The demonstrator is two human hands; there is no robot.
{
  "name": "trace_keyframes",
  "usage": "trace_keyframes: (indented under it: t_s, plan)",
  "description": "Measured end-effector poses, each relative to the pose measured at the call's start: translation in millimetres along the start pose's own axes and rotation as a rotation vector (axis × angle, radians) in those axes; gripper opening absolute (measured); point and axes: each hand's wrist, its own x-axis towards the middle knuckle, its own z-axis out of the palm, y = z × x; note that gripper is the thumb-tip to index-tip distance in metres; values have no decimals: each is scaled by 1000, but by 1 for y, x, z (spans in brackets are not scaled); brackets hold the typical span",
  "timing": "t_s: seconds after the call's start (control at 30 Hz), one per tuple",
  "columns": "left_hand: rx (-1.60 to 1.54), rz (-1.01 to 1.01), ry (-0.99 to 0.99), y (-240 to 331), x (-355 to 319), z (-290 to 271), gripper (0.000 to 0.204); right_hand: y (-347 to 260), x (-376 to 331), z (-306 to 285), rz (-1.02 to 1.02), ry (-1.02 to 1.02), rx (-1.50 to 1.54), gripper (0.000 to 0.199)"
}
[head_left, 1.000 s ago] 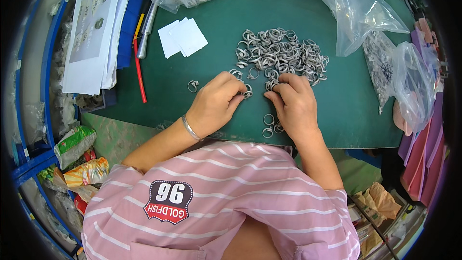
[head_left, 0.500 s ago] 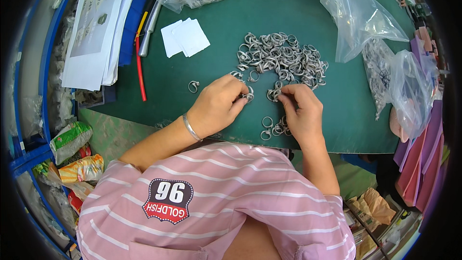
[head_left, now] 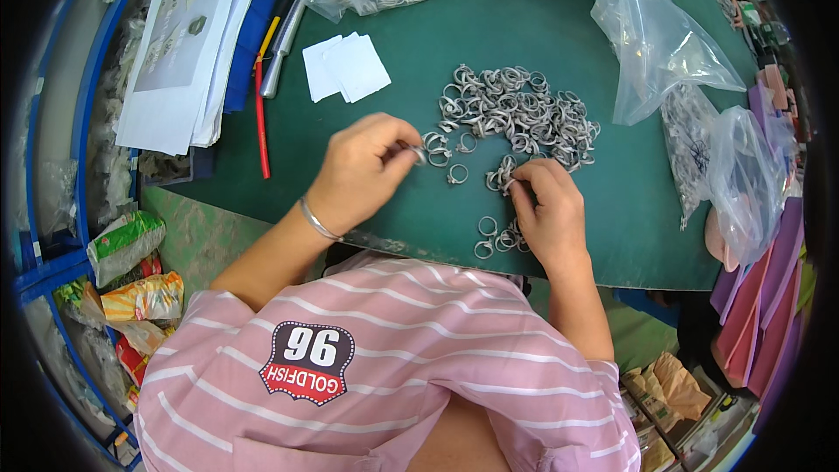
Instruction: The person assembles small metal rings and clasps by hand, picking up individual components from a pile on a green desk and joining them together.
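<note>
Rings (head_left: pixel 501 175) pinched in right hand (head_left: pixel 555 210); a blurred ring (head_left: pixel 420 156) pinched in left hand (head_left: pixel 357 170); hands apart.

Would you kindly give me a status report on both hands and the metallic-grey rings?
Left hand pinching a round metallic-grey ring. Right hand touching a small cluster of metallic-grey rings. Heaped metallic-grey rings just beyond; loose rings between hands.
</note>
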Motion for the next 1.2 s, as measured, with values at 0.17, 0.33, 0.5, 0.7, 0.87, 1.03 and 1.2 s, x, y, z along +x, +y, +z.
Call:
trace_keyframes:
  t_s: [0.17, 0.33, 0.5, 0.7, 0.87, 1.03, 1.2]
  plan:
    - [224, 70, 64, -18, -7, -41, 15, -2, -7, 4, 347, 98, 396, 14]
    - [331, 60, -36, -27, -17, -46, 18, 2, -3, -4, 545, -8, 838, 11]
    - [312, 113, 88, -7, -16, -41, 21, 0, -1, -12, 734, -41, 1133, 11]
    - [186, 397, -115, 10, 1, 13, 27, 9, -9, -16, 716, -117, 1455, 9]
    - [235, 427, -193, 4, 4, 46, 28, 10, -13, -23, 751, -111, 1568, 8]
    - [223, 437, -117, 1, 1, 45, 25, 9, -24, -33, 678, 5, 933, 7]
    - [210, 397, -149, 4, 1, 38, 25, 4, -29, -31, 311, -87, 198, 13]
